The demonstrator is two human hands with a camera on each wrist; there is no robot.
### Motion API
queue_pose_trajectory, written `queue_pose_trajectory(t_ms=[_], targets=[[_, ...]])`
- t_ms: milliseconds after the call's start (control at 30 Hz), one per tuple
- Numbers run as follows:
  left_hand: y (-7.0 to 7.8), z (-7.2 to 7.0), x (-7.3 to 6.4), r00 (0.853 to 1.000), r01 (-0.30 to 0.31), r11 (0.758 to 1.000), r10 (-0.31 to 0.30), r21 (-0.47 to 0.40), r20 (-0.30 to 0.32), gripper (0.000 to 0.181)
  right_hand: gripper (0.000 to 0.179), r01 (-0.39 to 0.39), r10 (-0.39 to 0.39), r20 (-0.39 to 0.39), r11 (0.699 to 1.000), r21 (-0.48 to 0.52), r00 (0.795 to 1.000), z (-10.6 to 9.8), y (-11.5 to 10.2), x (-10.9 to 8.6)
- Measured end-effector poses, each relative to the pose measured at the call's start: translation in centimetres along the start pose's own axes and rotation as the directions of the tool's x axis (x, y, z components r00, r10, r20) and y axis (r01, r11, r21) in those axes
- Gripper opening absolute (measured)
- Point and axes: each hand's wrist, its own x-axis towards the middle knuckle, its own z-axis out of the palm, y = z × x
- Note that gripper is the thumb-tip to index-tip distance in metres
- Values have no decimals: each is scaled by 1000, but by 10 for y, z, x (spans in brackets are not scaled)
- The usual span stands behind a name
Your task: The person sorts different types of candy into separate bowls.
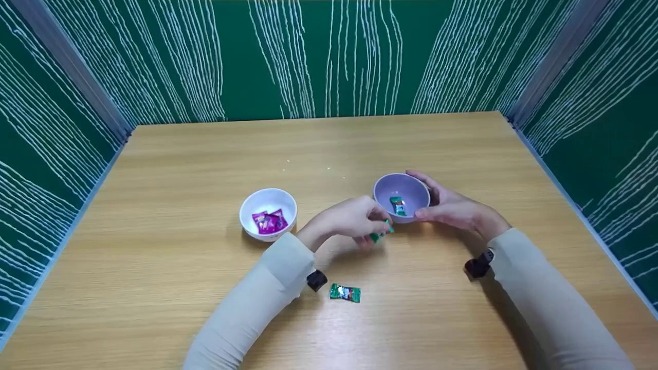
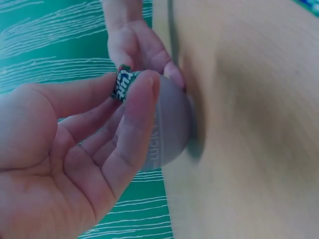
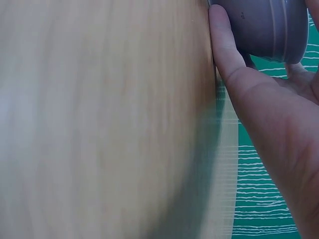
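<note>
My left hand (image 1: 354, 218) pinches a green-wrapped candy (image 2: 121, 84) between thumb and fingertips, just in front of a small purple bowl (image 1: 413, 189). Raised lettering runs along the bowl's outside in the left wrist view. Thumb and fingers of my right hand (image 1: 455, 208) hold the bowl from its right side, the thumb on the near side and the fingers around the far side. Inside the bowl lies another green-wrapped candy (image 1: 398, 205). A third green candy (image 1: 345, 293) lies on the table nearer to me, just right of my left wrist.
A white bowl (image 1: 268, 197) with pink-purple wrapped candies (image 1: 270, 223) in it stands left of my left hand. Small white specks dot the wooden table (image 1: 180, 169) behind the bowls. Green walls (image 1: 318, 56) with white streaks enclose its back and sides.
</note>
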Motion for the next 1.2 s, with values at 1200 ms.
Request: queue_pose_trajectory(t_ms=[1200], targets=[[5, -20, 61, 915, 45, 917, -197, -396, -353, 28, 93, 14, -14, 4, 997, -78, 1000, -2, 2, -2]])
